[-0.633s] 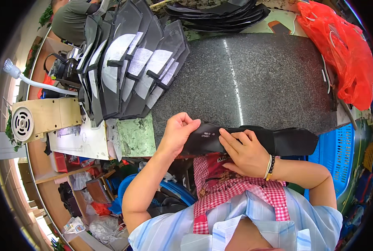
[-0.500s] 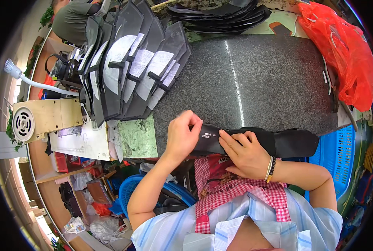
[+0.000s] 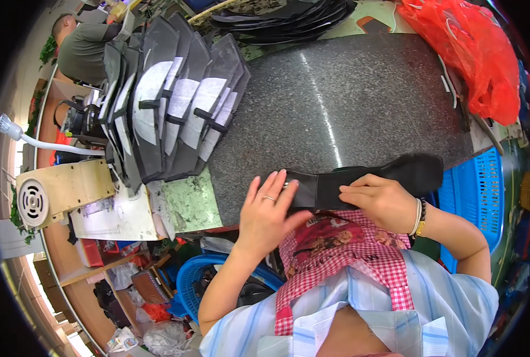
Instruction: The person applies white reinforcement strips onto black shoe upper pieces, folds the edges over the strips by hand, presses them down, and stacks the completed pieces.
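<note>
A long black leather-like piece [image 3: 324,191] lies along the near edge of a speckled dark stone slab [image 3: 390,101]. Its right part is a duller black and lifts a little, blurred at the end. My left hand [image 3: 264,215] rests on the left end, palm down, with its fingers spread apart. The fingers of my right hand [image 3: 387,203] are pressed together on the middle of the piece, gripping its near side. Whatever lies under the right fingertips is hidden. Standing at the slab's left, several black panels [image 3: 184,107] with white patches lean together.
More black pieces [image 3: 283,22] are stacked at the back. A red plastic bag [image 3: 476,59] sits at the far right, above a blue basket [image 3: 476,196]. Another blue basket [image 3: 189,285] is low on the left. A beige machine [image 3: 69,193] and a person [image 3: 89,50] are further left.
My left hand has gone from a pinch at the piece's left end to lying spread over it. My right hand has shifted right and closed its fingers. The piece's right end has risen.
</note>
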